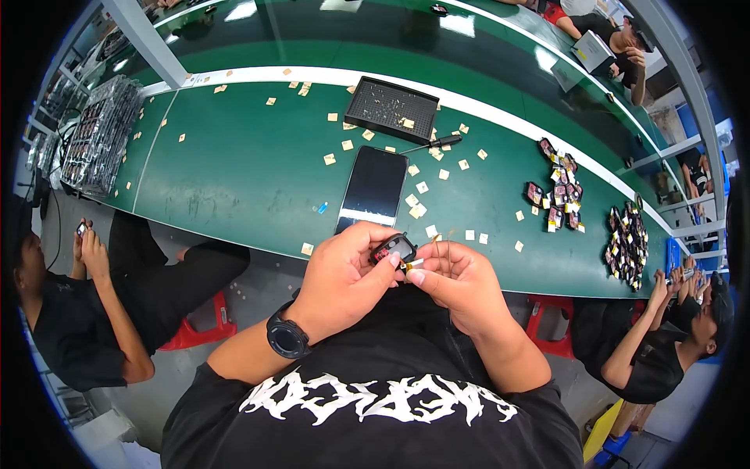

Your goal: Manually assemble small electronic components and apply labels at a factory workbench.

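My left hand (351, 262) is closed around a small black watch-like device casing (394, 248) with red inside it, held just over the table's near edge. A small white-and-yellow tab (412, 266) sticks out of the casing's lower right side. Against that tab, my right hand (457, 273) is pinched, thumb and forefinger together. Thin gold-coloured prongs (441, 244), perhaps of tweezers, rise from the right fingers; most of them is hidden. Just beyond my hands lies a black smartphone (373, 187), flat on the green table (250, 168).
Small cream square pieces (417, 211) lie scattered about. Behind the phone are a black tray (393, 108) and a black-handled screwdriver (445, 141). Piles of similar devices (558, 187) sit at right; stacked clear trays (101, 137) stand far left. Seated co-workers (78, 305) flank me.
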### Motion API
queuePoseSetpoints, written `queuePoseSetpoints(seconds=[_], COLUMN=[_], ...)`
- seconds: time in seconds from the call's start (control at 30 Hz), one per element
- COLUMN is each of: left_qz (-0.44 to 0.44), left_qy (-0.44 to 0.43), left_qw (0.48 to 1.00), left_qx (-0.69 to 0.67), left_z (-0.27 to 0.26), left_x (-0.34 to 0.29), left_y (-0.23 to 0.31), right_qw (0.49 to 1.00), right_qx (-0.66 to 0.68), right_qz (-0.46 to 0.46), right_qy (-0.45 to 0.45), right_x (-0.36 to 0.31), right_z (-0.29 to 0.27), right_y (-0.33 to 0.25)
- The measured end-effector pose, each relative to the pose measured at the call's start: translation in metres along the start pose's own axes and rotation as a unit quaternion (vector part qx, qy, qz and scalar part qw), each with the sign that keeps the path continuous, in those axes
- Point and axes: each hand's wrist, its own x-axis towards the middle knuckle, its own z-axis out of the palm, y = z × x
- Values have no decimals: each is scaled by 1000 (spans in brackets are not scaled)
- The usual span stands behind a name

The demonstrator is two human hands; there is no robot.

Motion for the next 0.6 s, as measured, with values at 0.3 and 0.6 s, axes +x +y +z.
queuePoseSetpoints(seconds=[0.3,0.6], left_qz=[19,28], left_qy=[-4,-30], left_qw=[1000,997], left_qx=[16,64], left_z=[0,-4], left_x=[-4,-4], left_y=[-1,-8], right_qw=[995,907], right_qx=[-40,-338], right_qz=[-89,-249], right_qy=[-10,42], right_x=[0,-5], right_z=[-5,2], right_y=[2,6])
